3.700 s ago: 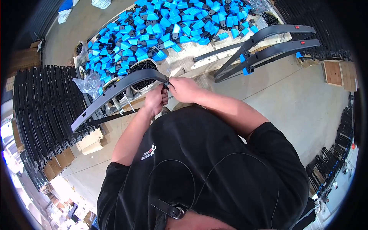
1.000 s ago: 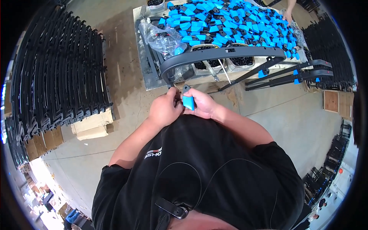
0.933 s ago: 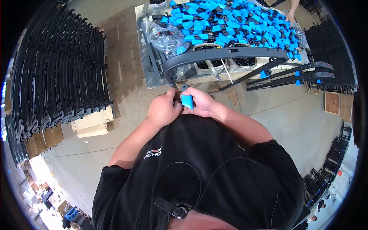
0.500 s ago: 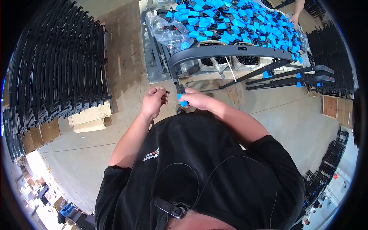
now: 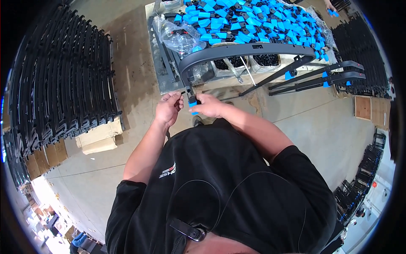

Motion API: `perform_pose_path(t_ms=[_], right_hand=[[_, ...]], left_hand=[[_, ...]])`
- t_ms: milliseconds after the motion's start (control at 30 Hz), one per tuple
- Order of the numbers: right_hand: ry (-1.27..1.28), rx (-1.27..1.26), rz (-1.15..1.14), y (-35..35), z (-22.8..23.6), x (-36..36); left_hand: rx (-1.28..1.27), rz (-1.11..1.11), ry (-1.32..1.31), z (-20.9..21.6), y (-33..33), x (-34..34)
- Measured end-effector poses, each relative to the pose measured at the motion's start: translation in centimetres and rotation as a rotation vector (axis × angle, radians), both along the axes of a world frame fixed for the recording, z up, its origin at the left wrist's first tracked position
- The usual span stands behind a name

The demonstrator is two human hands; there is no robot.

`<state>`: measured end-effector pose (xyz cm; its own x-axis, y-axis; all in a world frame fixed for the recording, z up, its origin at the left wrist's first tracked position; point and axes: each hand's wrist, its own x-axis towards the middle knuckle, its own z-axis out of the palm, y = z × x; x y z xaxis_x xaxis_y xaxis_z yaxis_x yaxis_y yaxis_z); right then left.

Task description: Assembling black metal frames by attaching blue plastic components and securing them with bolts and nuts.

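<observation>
A large black curved frame (image 5: pixel 245 51) arches in front of the table, one end coming down between my hands. At that end is a blue-and-black plastic end piece (image 5: pixel 193 104), gripped by my right hand (image 5: pixel 208 106) with thumb and fingers. Close beside it on the left, my left hand (image 5: pixel 167 111) pinches a small dark pin-like part (image 5: pixel 183 92) between thumb and forefinger. The part's tip points at the frame's end; whether it touches is too small to tell.
A table (image 5: pixel 168 87) bears a heap of blue-and-black pieces (image 5: pixel 253 21), a clear plastic bag (image 5: pixel 179 38) and tubs of small black parts (image 5: pixel 265 62). Black frames (image 5: pixel 63 76) stand stacked at left. More frame arms (image 5: pixel 317 80) jut out right. A co-worker's hand (image 5: pixel 329 6) holds blue pieces.
The small dark part in my left hand has come closer to the frame's end. The view has shifted slightly. The co-worker's hand has left the heap, moving up and right with blue pieces.
</observation>
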<state>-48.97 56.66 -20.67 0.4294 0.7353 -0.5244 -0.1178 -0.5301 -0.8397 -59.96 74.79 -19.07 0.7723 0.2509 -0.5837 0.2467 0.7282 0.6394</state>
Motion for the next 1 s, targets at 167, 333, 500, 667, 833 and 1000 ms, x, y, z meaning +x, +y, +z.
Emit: perform_pose_path(t_ms=[167, 333, 500, 667, 833, 1000], right_hand=[[0.069, 0.033, -0.03, 0.5, -1.3, 0.2], [0.099, 0.077, -0.167, 1.3, -1.2, 0.2], [0.108, 0.106, -0.213, 1.0, -0.4, -0.1], [0.157, 0.143, -0.296, 1.5, -0.9, -0.2], [0.194, 0.113, -0.322, 1.4, -0.1, 0.0], [0.283, 0.106, -0.286, 1.2, -0.4, 0.0]], left_hand=[[-0.016, 0.0, 0.0, 0.0, -0.1, 0.2], [-0.024, 0.01, -0.019, -0.2, -0.1, 0.6], [-0.029, -0.04, -0.011, -0.2, 0.3, 0.6], [-0.032, -0.064, -0.006, -0.1, 0.5, 1.1], [-0.03, -0.077, -0.024, -0.3, 0.6, 1.5], [-0.159, -0.18, -0.051, -0.5, 1.3, 2.9]])
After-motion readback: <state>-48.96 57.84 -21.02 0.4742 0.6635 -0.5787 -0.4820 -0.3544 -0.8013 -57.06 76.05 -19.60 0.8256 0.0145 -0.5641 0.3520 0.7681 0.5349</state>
